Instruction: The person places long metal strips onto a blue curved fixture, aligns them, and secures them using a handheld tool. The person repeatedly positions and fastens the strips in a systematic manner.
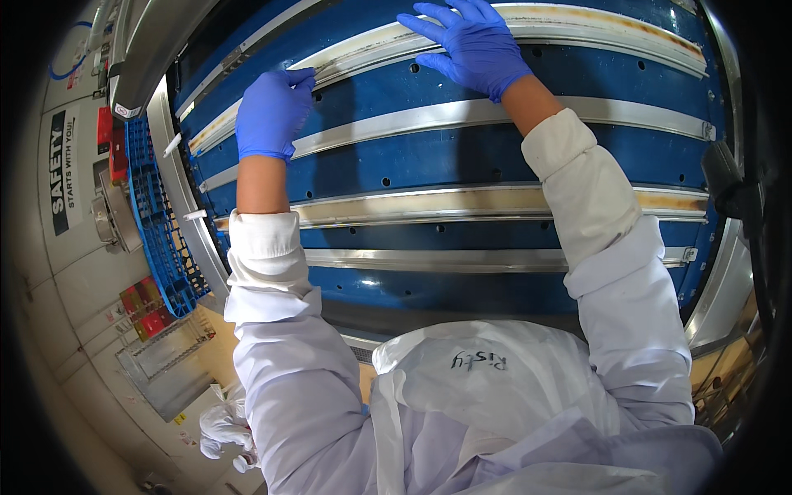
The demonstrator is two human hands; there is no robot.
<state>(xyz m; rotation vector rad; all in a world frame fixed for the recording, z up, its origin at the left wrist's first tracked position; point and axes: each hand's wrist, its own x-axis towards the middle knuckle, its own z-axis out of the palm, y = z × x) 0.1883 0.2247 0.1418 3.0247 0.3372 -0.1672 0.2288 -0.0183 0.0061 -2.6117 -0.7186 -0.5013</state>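
A large blue panel [462, 227] with round holes lies before me, crossed by several long metal rails. My left hand [272, 115], in a blue glove, is by the far rail with its fingers curled and pressed together. What they grip, if anything, is hidden. My right hand [478, 51], gloved the same, spreads its fingers over that far rail [610, 29], which carries a yellowed, brown-stained strip. A plain metal rail [379, 128] runs nearer to me. Closer still is another rail with a stained strip [412, 205], then a narrow metal one [437, 260].
Metal frame bars [186, 190] border the panel on the left, and a grey metal arm [148, 54] rises at upper left. Blue plastic pallets [161, 239] stand beyond. A black fitting [730, 186] sits on the right. Another person in white [227, 425] is at lower left.
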